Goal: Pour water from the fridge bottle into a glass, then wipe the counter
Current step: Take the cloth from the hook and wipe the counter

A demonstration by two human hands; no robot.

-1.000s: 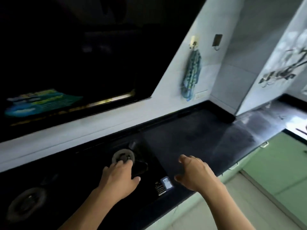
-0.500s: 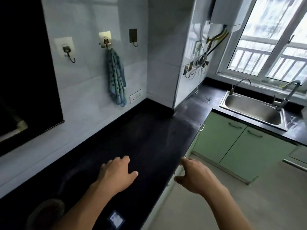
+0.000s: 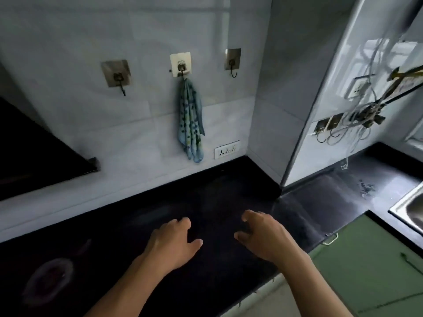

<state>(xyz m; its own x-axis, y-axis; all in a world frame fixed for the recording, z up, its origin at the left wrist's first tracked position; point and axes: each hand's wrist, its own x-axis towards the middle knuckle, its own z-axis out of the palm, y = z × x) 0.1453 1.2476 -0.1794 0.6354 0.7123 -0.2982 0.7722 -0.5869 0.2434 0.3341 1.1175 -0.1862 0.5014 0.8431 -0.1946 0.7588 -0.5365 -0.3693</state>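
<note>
A black counter (image 3: 206,197) runs along a white tiled wall. A blue patterned cloth (image 3: 190,121) hangs from the middle wall hook, above the counter's back edge. My left hand (image 3: 171,243) hovers over the counter's middle with loosely bent fingers, holding nothing. My right hand (image 3: 265,236) hovers beside it nearer the front edge, fingers also loosely curled and empty. No bottle or glass is in view.
A stove burner (image 3: 48,280) lies at the lower left, with a dark range hood (image 3: 34,156) above it. Two empty hooks (image 3: 117,76) flank the cloth; a socket (image 3: 226,149) sits under it. A steel sink (image 3: 409,211) is at right, green cabinets (image 3: 370,271) below.
The view has swung from the stove to the right and back toward the wall with the cloth. Both hands stayed out in front, empty, now closer together over the counter.
</note>
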